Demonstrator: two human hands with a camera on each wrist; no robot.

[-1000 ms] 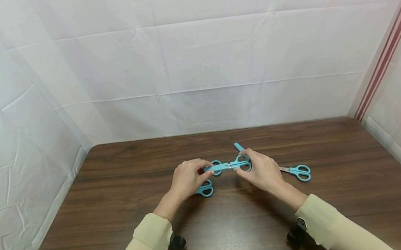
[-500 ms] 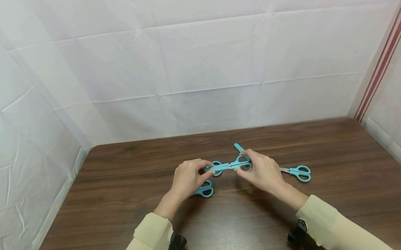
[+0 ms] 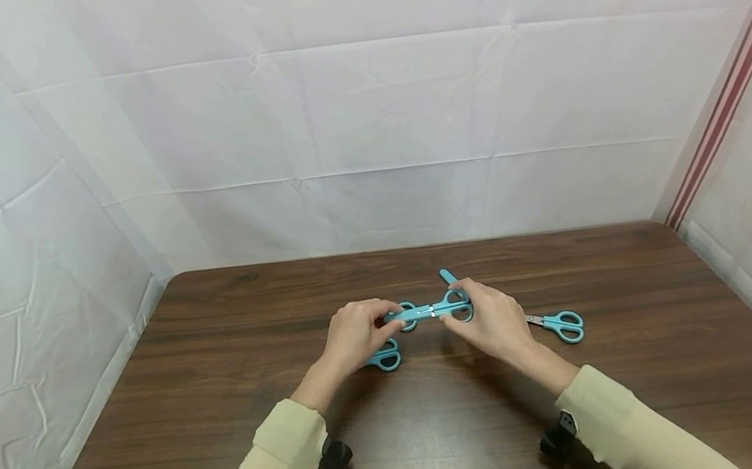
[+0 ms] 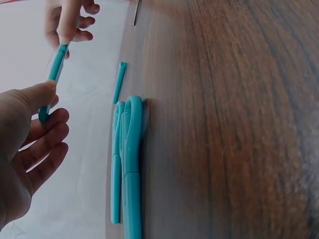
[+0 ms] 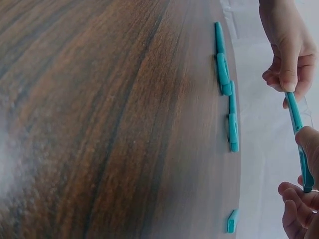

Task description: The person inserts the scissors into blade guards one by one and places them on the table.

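At frame centre I see my left hand [image 3: 352, 334] pinching the blade cover and my right hand [image 3: 490, 322] gripping the handles of the scissors [image 3: 429, 310]; next, I judge, a straight pull apart.

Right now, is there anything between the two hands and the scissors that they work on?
No. The left hand and the right hand both already pinch the teal scissors, raised above the table. Nothing visible stands between.
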